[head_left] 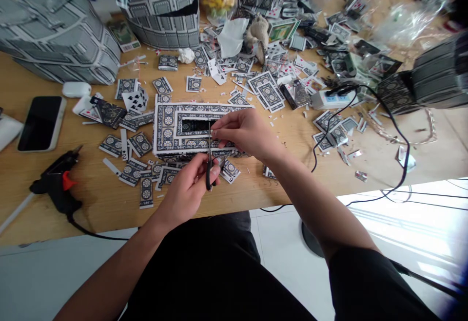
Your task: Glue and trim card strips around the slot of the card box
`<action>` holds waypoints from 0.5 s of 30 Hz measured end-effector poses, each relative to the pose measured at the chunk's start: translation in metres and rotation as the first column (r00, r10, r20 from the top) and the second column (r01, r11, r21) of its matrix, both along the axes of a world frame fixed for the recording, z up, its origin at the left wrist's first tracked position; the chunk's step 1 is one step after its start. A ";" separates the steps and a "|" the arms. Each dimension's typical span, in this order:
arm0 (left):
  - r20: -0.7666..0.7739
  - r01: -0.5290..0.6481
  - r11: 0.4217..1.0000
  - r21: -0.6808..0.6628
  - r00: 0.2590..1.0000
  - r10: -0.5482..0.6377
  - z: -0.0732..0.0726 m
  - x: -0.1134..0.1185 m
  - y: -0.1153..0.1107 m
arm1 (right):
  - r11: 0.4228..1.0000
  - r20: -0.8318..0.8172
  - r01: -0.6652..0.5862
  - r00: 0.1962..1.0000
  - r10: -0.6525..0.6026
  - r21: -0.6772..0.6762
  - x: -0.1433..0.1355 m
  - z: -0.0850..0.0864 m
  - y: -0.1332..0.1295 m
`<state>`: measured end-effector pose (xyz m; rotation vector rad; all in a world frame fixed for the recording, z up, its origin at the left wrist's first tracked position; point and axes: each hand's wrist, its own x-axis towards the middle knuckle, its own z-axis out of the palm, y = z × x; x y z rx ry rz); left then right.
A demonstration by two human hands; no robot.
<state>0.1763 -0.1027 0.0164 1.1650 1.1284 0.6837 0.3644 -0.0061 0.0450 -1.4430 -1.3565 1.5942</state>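
My left hand point(190, 182) grips the black handles of a pair of scissors point(209, 158), blades pointing away from me. My right hand point(243, 133) pinches a thin card strip at the blades, just above the scissors. Both hands hover over a flat rectangular box point(166, 128) covered in black-and-white patterned playing cards, with a dark slot in its top. Cut card pieces point(141, 170) lie scattered around the box near the table's front edge.
A black glue gun point(58, 182) with a cord lies at front left, a phone point(41, 122) and white earbud case point(76, 89) beyond it. Card-covered bags point(54, 33) stand at back left. A power strip point(332, 99) and black cable sit right, amid card litter.
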 end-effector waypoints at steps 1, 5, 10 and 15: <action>0.001 0.000 1.000 -0.001 1.000 0.000 0.000 0.000 0.000 | 1.000 -0.002 0.001 1.000 -0.001 -0.003 0.000 0.000 0.000; 0.011 0.010 1.000 -0.002 1.000 -0.010 -0.002 -0.001 0.000 | 1.000 -0.001 -0.004 1.000 0.004 -0.008 0.000 0.000 0.000; 0.030 0.008 1.000 0.004 1.000 -0.008 -0.001 0.000 0.001 | 1.000 0.006 -0.006 1.000 0.006 -0.004 0.000 0.001 0.001; 0.027 0.000 1.000 0.000 1.000 0.000 -0.001 0.001 0.001 | 1.000 0.006 -0.005 1.000 0.005 -0.002 0.000 0.001 0.000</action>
